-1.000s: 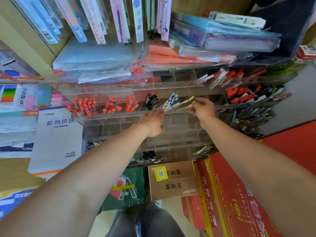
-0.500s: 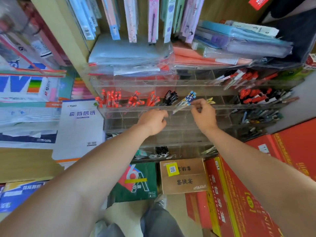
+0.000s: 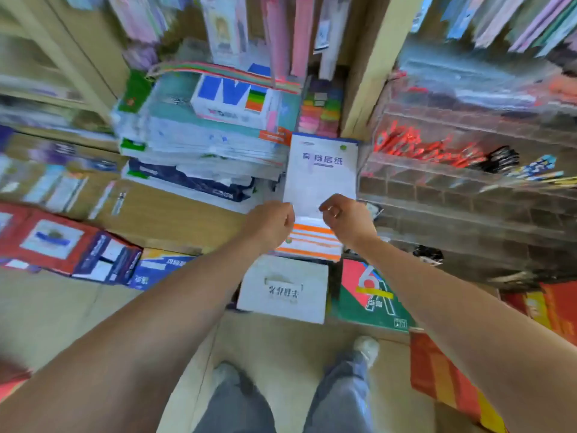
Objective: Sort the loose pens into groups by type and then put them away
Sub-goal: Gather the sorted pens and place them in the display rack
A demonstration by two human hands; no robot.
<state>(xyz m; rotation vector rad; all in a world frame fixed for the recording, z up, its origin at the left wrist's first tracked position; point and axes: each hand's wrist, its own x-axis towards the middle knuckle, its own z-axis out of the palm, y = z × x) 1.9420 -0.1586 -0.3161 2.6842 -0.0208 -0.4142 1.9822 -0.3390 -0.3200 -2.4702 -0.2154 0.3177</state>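
Acrylic pen rack point(image 3: 437, 195) lies at 2 o'clock from the hands, right hand point(image 3: 346, 220) nearer than left hand point(image 3: 271, 223); three groups: red pens point(image 3: 415, 148), black pens point(image 3: 502, 159), blue-patterned pens point(image 3: 537, 168), axes roughly 8-to-2; singles too blurred to count; both hands' fingers curled, contents cannot tell.

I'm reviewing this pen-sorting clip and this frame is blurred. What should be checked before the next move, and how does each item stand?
1. Left hand holds a pen: cannot tell; fingers curled, nothing visible.
2. Right hand holds a pen: cannot tell.
3. Hands at the clear organizer: not ok; both are in front of the white paper pack, left of it.
4. Red pens grouped in the organizer: ok.
5. Black pens and blue-patterned pens bunched apart: ok.
6. Sharp view: not ok.
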